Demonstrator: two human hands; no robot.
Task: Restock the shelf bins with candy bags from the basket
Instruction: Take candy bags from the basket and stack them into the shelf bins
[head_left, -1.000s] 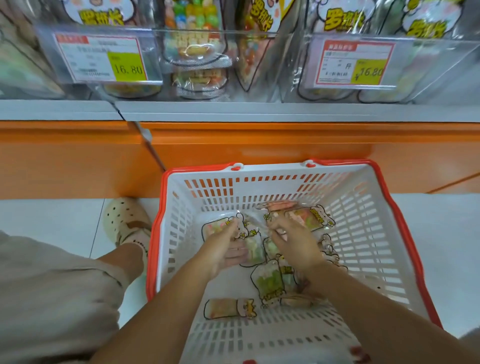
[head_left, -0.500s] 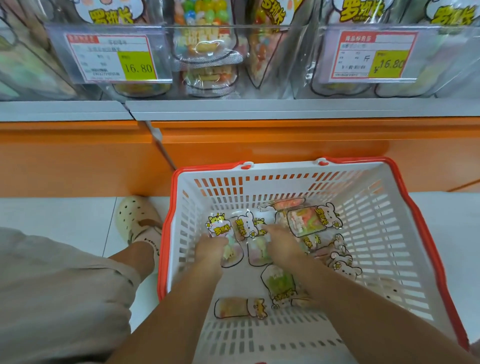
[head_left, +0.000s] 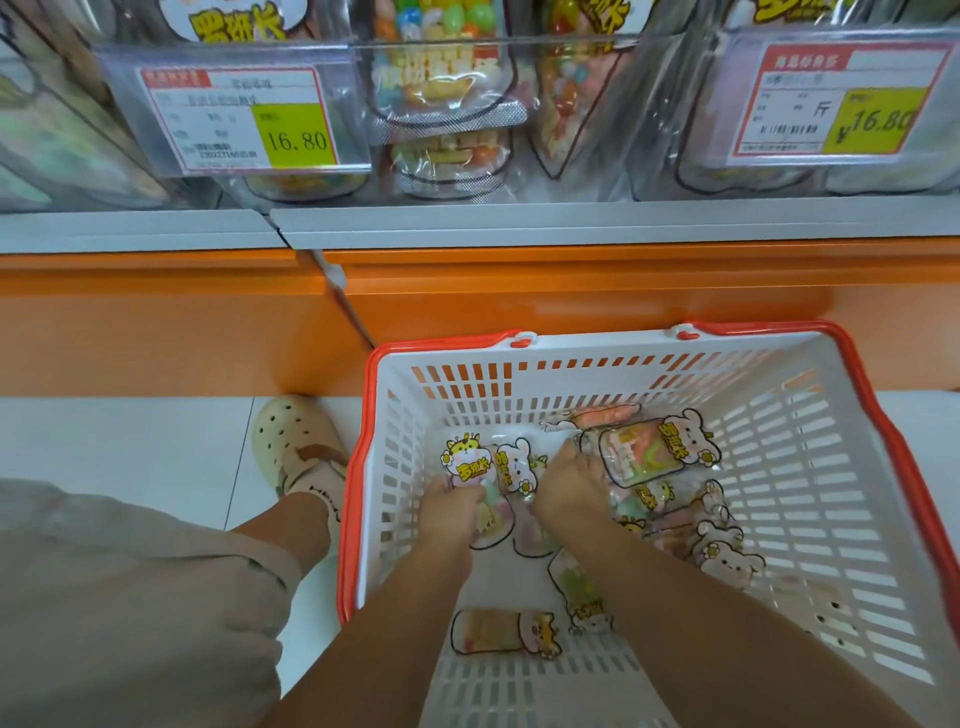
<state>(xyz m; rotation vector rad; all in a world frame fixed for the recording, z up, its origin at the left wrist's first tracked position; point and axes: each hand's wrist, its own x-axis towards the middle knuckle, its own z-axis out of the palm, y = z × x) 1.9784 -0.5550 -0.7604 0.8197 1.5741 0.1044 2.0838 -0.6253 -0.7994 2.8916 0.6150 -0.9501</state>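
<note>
down inside the white basket (head_left: 597, 351), the hands grip clear, cartoon-printed candy bags (head_left: 467, 461); left hand (head_left: 451, 501) one, right hand (head_left: 567, 483) another

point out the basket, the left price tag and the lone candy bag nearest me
basket (head_left: 597, 353), head view, white back wall
left price tag (head_left: 239, 122), head view, middle of label
lone candy bag (head_left: 491, 631), head view, clear body

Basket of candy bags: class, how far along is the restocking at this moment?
Done: the shelf bins already hold some bags. In hand: the left hand grips a bee-print bag; the right hand reaches into the pile. Left: several bags lie in the basket, none lifted out yet.
</note>
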